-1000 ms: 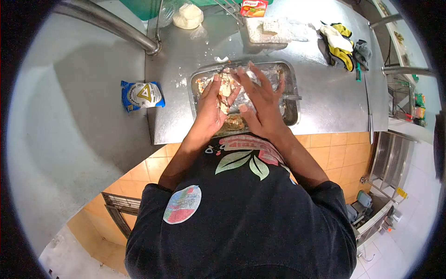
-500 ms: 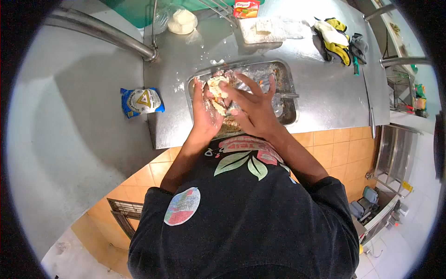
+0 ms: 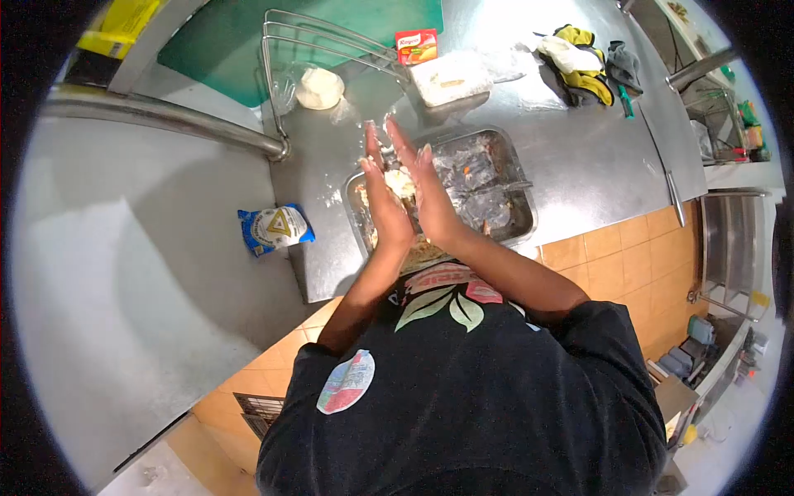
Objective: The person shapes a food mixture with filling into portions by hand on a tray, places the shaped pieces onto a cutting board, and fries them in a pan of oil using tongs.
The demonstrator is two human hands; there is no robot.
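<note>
My left hand (image 3: 386,201) and my right hand (image 3: 431,197) face each other with straight fingers, palms angled towards one another over a metal tray (image 3: 533,217). Between the palms sits a pale, crumbly dough-like lump (image 3: 400,183), partly hidden by the hands. White, sticky residue coats the fingertips. More of the crumbly mixture (image 3: 423,250) lies along the tray's near side, and smears with orange bits cover its floor. A metal utensil handle (image 3: 514,186) juts over the tray's right edge.
Behind the tray are a pale ball in plastic (image 3: 320,88), a red-and-yellow box (image 3: 416,47), a white block (image 3: 451,79) and yellow-black gloves (image 3: 589,88). A blue-and-white packet (image 3: 277,228) lies left. A knife (image 3: 674,198) rests at the right, and a wire rack (image 3: 331,35) stands at the back.
My right hand's spread fingers have straightened and come in against the lump, opposite my left palm. The camera view has shifted, so the table appears lower and tilted.
</note>
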